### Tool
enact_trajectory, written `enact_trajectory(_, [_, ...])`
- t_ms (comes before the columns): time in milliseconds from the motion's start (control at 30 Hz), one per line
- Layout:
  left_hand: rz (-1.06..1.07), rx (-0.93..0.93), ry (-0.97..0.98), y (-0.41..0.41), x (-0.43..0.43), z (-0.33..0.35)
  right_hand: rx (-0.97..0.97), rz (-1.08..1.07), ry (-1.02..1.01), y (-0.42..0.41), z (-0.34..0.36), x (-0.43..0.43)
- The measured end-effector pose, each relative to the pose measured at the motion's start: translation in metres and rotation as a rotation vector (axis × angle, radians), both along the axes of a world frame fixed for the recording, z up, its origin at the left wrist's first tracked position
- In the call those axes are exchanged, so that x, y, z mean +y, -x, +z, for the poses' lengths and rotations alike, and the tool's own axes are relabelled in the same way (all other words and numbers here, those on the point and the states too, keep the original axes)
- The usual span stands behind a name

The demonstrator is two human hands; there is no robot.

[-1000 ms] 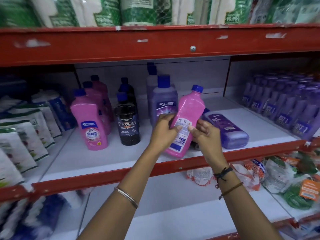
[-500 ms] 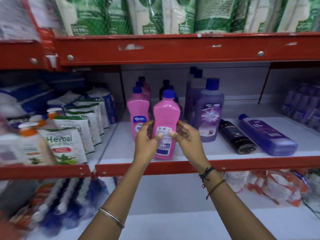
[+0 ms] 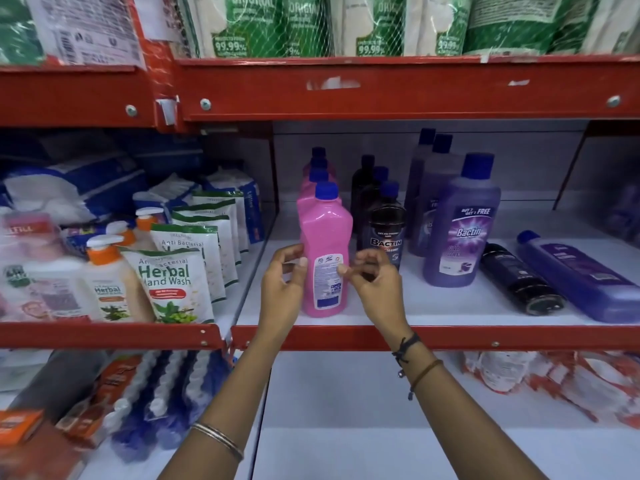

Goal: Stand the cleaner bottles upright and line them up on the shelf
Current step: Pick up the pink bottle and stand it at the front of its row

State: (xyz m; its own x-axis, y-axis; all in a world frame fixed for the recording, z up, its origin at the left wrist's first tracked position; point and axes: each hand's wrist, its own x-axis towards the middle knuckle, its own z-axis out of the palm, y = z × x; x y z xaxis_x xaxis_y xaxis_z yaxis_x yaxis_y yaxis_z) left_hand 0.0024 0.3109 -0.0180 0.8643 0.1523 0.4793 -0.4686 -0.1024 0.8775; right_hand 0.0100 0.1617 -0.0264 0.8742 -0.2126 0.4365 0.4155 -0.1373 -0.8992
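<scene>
A pink cleaner bottle [image 3: 325, 237] with a blue cap stands upright on the white shelf [image 3: 433, 306], at the front of a row of pink bottles. My left hand [image 3: 282, 285] touches its left side with thumb and fingertips. My right hand [image 3: 375, 289] has its thumb on the label and its fingers curled at the right side. Black bottles [image 3: 386, 233] and purple bottles [image 3: 460, 230] stand upright in rows to the right. A black bottle [image 3: 523, 282] and a purple bottle [image 3: 581, 277] lie on their sides at the right.
A red shelf lip [image 3: 485, 337] runs below the bottles. Herbal hand wash pouches [image 3: 173, 282] and pump bottles [image 3: 107, 278] fill the left bay. Green and white packs [image 3: 374, 26] sit on the shelf above. Packets lie on the lower shelf [image 3: 346, 427].
The pink bottle was tilted in both hands near the purple row; it moved left and now stands upright in front of the pink row. My view shifted left and closer.
</scene>
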Motion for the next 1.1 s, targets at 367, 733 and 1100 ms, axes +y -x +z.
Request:
enact_trajectory(367, [-0.257,0.08,0.014,-0.011,0.017,-0.007,0.047,0.222,0.048,0.004,-0.015,0.005])
enact_trajectory(733, [-0.111,0.08,-0.063,-0.007,0.015,-0.005,0.106,0.3,0.073,0.004,-0.004,-0.002])
enact_trajectory(1100, [0.1,0.013,-0.051,0.009,0.003,-0.01,0.109,0.198,0.153,0.01,0.0,0.002])
